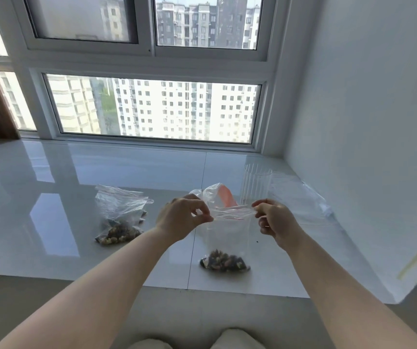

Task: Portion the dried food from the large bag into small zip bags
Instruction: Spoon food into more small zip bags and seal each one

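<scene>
A ribbed clear glass (255,183) stands on the glossy white sill (101,172) below the window (154,109).

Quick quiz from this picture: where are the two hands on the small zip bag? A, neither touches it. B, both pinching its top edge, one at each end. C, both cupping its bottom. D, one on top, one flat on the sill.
B: the left hand and right hand each pinch an end of the small zip bag along its top strip, the dried food hanging at the bottom.
</scene>
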